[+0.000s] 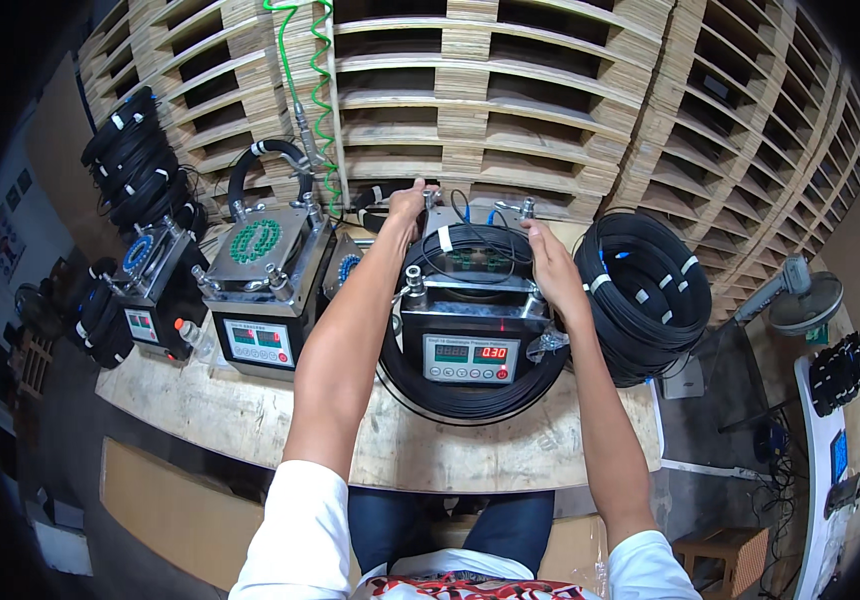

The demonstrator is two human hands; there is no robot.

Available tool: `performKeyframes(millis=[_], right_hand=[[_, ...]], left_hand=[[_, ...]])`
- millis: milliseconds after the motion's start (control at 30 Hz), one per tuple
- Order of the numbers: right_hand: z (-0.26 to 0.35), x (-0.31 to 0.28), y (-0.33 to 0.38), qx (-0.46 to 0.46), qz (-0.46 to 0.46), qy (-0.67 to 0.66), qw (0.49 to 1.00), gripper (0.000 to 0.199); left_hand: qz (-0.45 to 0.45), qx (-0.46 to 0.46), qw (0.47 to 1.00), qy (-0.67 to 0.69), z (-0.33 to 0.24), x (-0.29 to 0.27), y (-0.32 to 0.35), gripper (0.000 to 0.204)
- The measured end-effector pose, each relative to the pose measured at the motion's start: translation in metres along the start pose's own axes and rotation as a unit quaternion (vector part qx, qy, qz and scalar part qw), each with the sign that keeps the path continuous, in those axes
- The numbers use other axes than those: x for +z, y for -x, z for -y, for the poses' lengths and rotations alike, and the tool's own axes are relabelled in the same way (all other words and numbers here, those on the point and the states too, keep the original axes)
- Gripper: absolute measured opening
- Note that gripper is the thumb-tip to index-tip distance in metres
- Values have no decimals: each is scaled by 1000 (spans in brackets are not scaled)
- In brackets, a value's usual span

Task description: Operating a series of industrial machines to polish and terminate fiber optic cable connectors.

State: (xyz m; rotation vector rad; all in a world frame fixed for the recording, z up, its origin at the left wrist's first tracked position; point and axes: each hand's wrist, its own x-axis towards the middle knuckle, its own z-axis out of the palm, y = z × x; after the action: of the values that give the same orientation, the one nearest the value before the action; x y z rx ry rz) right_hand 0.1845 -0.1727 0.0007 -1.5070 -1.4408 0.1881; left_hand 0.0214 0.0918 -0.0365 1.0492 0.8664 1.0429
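Note:
In front of me stands a polishing machine (472, 360) with a digital panel and metal corner posts. A coil of black cable (470, 403) loops around its front and sides, and thinner loops lie over its top plate, with blue-tipped ends at the back. My left hand (410, 205) reaches to the far left corner, its fingers closed at the corner post (430, 198). At the far right corner, my right hand (552, 265) has thumb and fingers closed at the other corner post (528, 210); part of its grip is hidden.
Two similar machines (255, 335) (140, 320) stand to the left on the wooden bench (430, 455). A thick black cable coil (645, 300) sits at the right. Wooden pallets (490, 110) rise behind. A green coiled hose (325, 100) hangs down, and a small bottle (193, 338) stands between machines.

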Motion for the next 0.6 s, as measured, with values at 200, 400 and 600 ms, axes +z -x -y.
performKeyframes(millis=[200,400,600], right_hand=[[1,-8,1,41,-9,37,998,46],[-8,-3,1,3,-24,30,999,46],[-19,-2,-1,-13,-33,12,999,46]], left_hand=[[88,-91,989,-70,-16,24,28,82],[-115,276,923,-244,-34,6,61,44],[-72,417,851,-311,-45,-26,201,29]])
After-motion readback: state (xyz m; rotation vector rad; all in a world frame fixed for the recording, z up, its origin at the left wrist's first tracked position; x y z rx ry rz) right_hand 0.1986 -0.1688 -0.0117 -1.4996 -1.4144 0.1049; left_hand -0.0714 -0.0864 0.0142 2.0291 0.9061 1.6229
